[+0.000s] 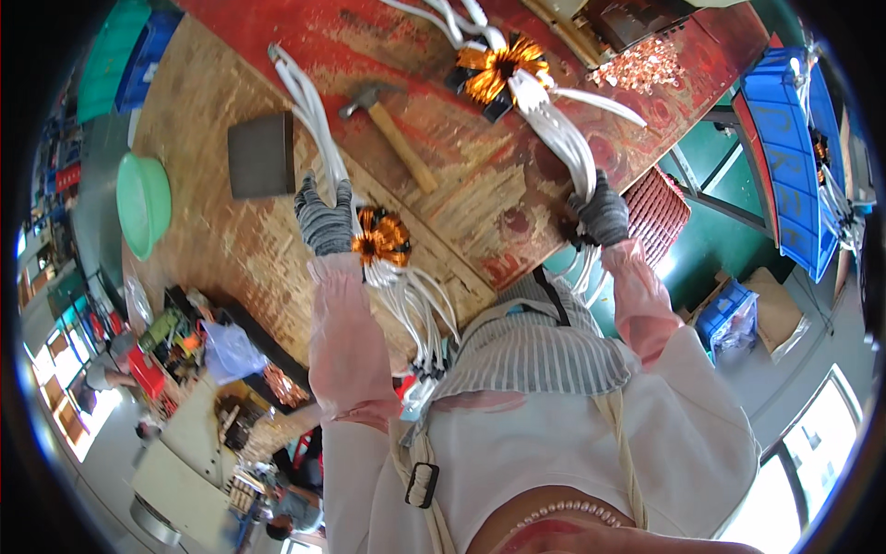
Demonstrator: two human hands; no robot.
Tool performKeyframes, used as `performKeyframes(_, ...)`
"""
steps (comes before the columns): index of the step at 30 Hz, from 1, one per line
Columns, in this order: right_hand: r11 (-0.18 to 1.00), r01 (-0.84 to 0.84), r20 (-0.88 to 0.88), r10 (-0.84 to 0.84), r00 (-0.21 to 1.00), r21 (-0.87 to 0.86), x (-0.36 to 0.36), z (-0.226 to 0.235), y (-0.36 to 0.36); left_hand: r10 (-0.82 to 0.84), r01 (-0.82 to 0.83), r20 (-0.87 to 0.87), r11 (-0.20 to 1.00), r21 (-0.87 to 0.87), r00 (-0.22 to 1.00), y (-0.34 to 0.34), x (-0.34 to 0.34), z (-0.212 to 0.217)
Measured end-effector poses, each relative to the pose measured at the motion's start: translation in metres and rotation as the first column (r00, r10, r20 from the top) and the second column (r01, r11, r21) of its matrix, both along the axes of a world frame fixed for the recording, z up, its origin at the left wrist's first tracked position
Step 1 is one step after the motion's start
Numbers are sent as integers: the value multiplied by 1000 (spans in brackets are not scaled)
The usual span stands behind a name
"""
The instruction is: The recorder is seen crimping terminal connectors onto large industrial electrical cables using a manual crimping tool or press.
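My left hand [325,219], in a grey striped glove, is closed round a white cable bundle [318,129] that stretches away up the table. Just right of that hand lies a copper-wound ring coil [380,236], with more white leads [420,309] hanging from it toward my apron. My right hand [602,214], gloved alike, grips another white cable bundle [563,138] at the table's right edge. This bundle runs up to a second copper-wound ring coil [503,69] at the far side, and its loose ends hang below my hand.
A hammer [392,138] lies between the bundles on the worn wooden table [203,83]. Left of it sits a dark square block [261,155]. A green basin [143,205] stands at the left edge. Copper scraps [639,66] lie far right, and a blue crate [784,157] stands beyond.
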State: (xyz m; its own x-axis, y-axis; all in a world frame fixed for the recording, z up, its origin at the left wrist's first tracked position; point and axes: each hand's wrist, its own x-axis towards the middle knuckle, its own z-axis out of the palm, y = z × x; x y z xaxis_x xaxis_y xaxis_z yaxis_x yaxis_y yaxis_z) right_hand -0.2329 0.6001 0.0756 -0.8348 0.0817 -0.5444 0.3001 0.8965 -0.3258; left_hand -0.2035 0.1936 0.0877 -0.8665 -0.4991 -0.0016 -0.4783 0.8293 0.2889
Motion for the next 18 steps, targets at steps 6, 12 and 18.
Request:
performKeyframes(6,989,-127,-191,110,975,-80,-3,-17,26,85,-71,-205,995,77,975,39,155,-17)
performKeyframes(12,957,-100,-31,95,995,-271,-8,7,4,454,-312,9,597,739,891,85,269,-49)
performKeyframes(18,859,-63,102,133,986,-508,-2,37,-25,237,-244,121,602,760,964,92,254,-54)
